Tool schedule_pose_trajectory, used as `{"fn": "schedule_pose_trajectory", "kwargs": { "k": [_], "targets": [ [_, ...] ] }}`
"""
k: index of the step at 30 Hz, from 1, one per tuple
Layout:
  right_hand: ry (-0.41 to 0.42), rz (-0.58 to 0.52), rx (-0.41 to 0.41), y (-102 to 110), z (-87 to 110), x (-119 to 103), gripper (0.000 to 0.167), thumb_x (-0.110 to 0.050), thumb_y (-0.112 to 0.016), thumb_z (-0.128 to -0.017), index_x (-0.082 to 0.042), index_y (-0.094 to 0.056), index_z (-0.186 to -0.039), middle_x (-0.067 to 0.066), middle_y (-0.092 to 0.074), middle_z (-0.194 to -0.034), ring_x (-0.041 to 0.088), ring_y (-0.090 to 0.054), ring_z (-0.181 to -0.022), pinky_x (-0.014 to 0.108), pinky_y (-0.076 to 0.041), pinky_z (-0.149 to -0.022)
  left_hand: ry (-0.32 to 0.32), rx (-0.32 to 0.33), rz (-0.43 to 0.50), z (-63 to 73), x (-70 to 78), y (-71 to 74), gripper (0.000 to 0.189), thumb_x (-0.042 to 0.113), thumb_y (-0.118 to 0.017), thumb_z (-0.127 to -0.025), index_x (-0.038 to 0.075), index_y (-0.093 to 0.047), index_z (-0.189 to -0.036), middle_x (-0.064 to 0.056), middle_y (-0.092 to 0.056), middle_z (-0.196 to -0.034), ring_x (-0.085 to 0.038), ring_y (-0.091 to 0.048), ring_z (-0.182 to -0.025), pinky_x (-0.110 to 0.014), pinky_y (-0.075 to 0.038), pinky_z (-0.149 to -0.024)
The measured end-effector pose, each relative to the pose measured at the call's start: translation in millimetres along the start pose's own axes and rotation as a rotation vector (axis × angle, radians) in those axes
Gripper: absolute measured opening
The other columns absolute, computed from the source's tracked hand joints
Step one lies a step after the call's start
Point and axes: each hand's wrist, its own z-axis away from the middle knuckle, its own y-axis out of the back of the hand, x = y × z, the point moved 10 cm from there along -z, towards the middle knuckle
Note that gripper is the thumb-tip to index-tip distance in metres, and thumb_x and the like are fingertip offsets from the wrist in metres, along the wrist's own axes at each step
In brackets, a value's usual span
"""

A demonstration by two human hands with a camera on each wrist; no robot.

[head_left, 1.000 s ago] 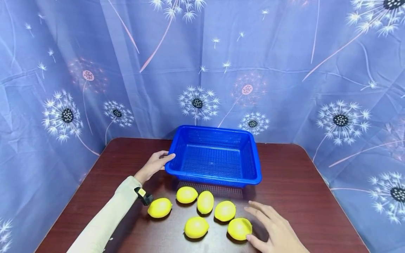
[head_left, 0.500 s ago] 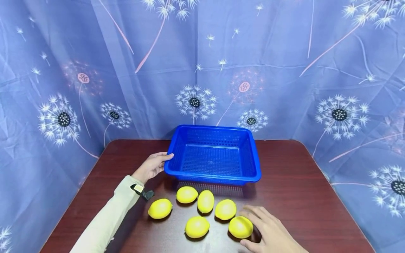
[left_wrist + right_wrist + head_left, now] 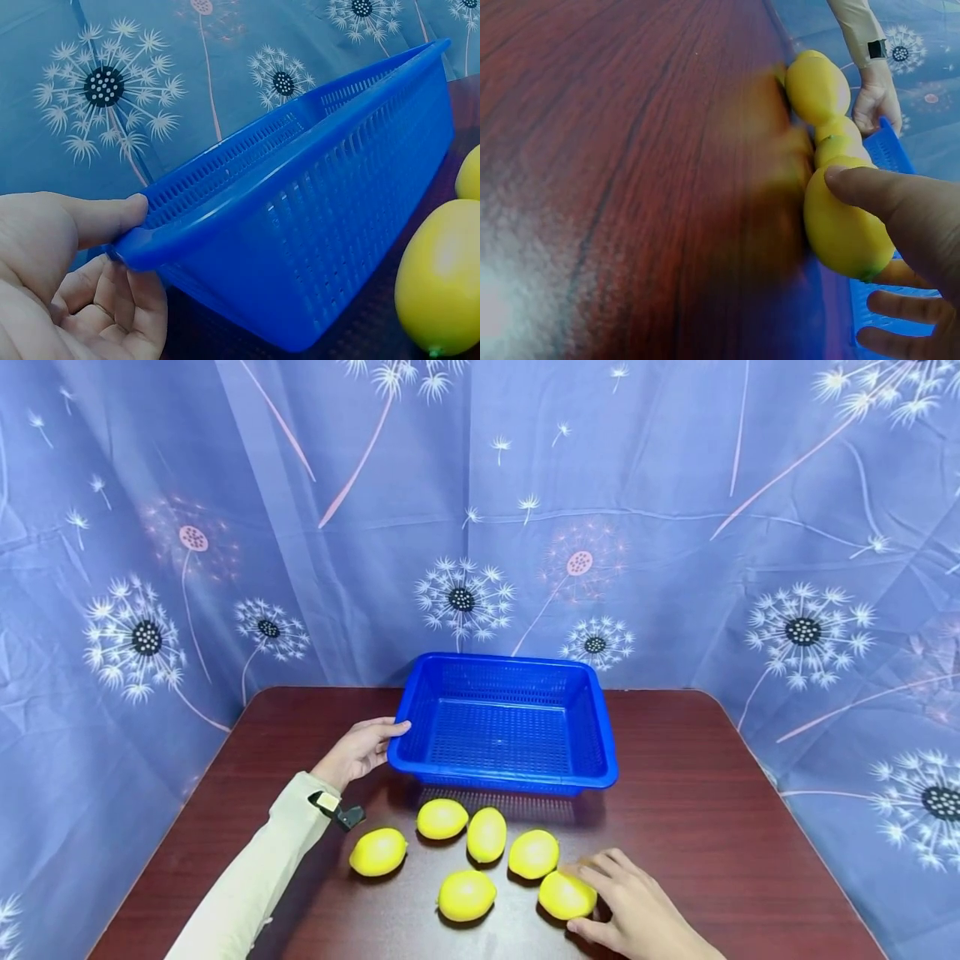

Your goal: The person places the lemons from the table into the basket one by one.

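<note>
My left hand (image 3: 358, 753) holds the left rim of a blue perforated plastic basket (image 3: 501, 775), thumb on top and fingers curled beneath, as the left wrist view shows up close. Nothing lies inside the basket. In front of it, several yellow lemons are spread on the table. My right hand (image 3: 637, 906) is around the nearest right lemon (image 3: 562, 896), thumb at its near side and fingers over its far side. The right wrist view shows the thumb on this lemon (image 3: 844, 225), with other fingers spread behind it.
One lemon (image 3: 533, 854) lies right beside the gripped one, another (image 3: 466, 896) to its left. More lemons sit nearer the basket, one (image 3: 378, 852) close to the left wrist. A blue dandelion-print curtain (image 3: 675, 527) hangs behind the dark red wooden table (image 3: 705, 793).
My right hand has moved left onto the nearest right lemon, and its fingers have closed in around it. My left hand stays on the basket rim; the view has shifted slightly.
</note>
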Motion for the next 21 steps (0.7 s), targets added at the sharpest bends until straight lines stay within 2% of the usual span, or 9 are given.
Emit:
{"fn": "schedule_pose_trajectory", "kwargs": {
  "k": [8, 14, 18, 21],
  "targets": [
    [-0.011, -0.031, 0.089, 6, 1.0, 4, 0.057, -0.045, -0.093, -0.066, -0.026, -0.072, -0.115, -0.017, -0.063, -0.103, 0.003, -0.052, -0.094, 0.024, -0.051, -0.068, 0.003, 0.006, -0.009, 1.3, 2.9, -0.5, 0.039, 0.019, -0.070, -0.099, -0.001, -0.058, -0.130, -0.001, -0.074, -0.092, -0.012, -0.069, -0.077, -0.024, -0.060, -0.072],
    [-0.010, -0.148, 0.138, 34, -8.8, 14, 0.059, -0.039, -0.094, -0.068, -0.029, -0.069, -0.121, -0.018, -0.067, -0.109, 0.003, -0.056, -0.097, 0.027, -0.053, -0.072, 0.006, 0.001, 0.013, -0.1, 2.3, -1.2, 0.037, 0.018, -0.068, -0.100, 0.000, -0.057, -0.131, 0.002, -0.074, -0.089, -0.010, -0.068, -0.075, -0.023, -0.058, -0.069],
    [-0.013, -0.230, 0.107, 54, -22.1, 26, 0.061, -0.036, -0.094, -0.071, -0.026, -0.068, -0.124, -0.016, -0.069, -0.114, 0.002, -0.057, -0.096, 0.024, -0.052, -0.074, 0.001, -0.009, 0.016, 0.4, -0.4, -1.8, 0.033, 0.018, -0.067, -0.101, 0.002, -0.058, -0.128, 0.002, -0.073, -0.090, -0.011, -0.069, -0.078, -0.023, -0.058, -0.070],
    [-0.012, -0.230, 0.097, 74, -35.6, 34, 0.061, -0.036, -0.095, -0.070, -0.025, -0.069, -0.124, -0.015, -0.069, -0.112, 0.002, -0.059, -0.094, 0.025, -0.053, -0.075, -0.007, -0.014, 0.018, -0.1, -0.7, -2.1, 0.035, 0.019, -0.068, -0.100, 0.001, -0.058, -0.129, 0.000, -0.074, -0.092, -0.012, -0.070, -0.080, -0.024, -0.060, -0.073]
  ]
}}
